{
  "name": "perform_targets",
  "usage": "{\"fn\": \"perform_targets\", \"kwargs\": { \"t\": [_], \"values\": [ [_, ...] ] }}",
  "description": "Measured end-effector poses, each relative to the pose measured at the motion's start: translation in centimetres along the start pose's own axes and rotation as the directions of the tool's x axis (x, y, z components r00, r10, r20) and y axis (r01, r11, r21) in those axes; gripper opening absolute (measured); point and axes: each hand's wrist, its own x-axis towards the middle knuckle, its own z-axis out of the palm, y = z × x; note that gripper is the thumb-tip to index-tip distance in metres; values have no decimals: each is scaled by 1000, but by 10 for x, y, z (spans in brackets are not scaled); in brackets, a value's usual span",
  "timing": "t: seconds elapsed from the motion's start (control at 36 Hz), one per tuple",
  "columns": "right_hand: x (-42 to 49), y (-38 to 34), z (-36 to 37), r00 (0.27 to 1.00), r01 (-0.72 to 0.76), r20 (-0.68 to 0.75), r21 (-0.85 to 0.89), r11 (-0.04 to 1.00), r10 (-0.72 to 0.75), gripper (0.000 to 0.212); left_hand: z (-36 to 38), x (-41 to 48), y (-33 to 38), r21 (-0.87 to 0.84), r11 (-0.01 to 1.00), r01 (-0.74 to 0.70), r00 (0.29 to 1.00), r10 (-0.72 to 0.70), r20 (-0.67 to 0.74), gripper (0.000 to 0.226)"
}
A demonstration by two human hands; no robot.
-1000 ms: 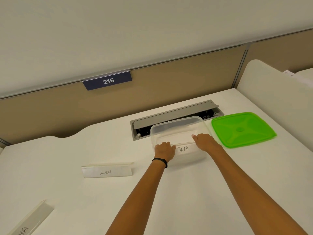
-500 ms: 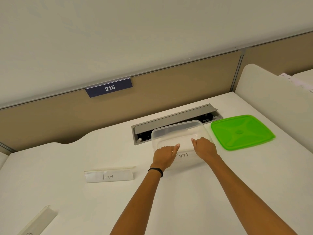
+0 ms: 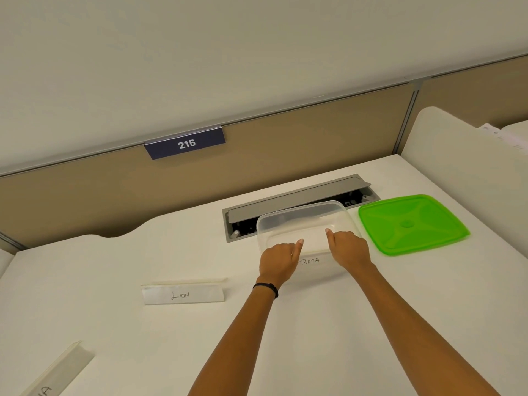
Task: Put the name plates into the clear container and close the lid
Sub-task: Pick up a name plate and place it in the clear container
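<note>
Head view: left hand and right hand grip the BETA name plate inside the clear container; seat it flat against the near wall, then release.

Clear container: translucent plastic, smooth, faintly frosted. Green lid: glossy moulded plastic. LION name plate: clear glossy plastic over white paper. Worktop: smooth matt off-white laminate. Cable-hatch flap: matt grey, metal-looking.
</note>
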Motion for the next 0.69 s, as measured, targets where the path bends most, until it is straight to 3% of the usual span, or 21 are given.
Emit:
{"fn": "perform_targets", "kwargs": {
  "t": [0.25, 0.31, 0.39, 0.44, 0.53, 0.69],
  "values": [
    [11, 9, -1, 1000, 29, -5, 11, 1000, -29, 56, 1, 0, 10, -21, 999, 26, 1000, -26, -12, 57],
    [11, 10, 1, 1000, 25, -7, 24, 999, -24, 54, 0, -1, 10, -51, 998, 24, 999, -25, -24, 62],
    [10, 13, 3, 999, 18, -29, 96, 995, -15, 50, -5, -7, 10, -93, 996, -17, 997, 9, -82, 89],
    [8, 10, 0, 988, 78, -143, 118, 990, -61, 51, -6, -14, 4, -95, 994, -60, 988, 45, -146, 92],
    [-2, 0, -6, 925, 221, -343, 134, 966, -164, 54, -10, -26, -15, -56, 995, -88, 968, 72, -240, 75],
    [-31, -49, -9, 837, 387, -499, 251, 887, -224, 40, -34, -52, -75, 0, 1000, 17, 952, -16, -306, 64]
  ]
}}
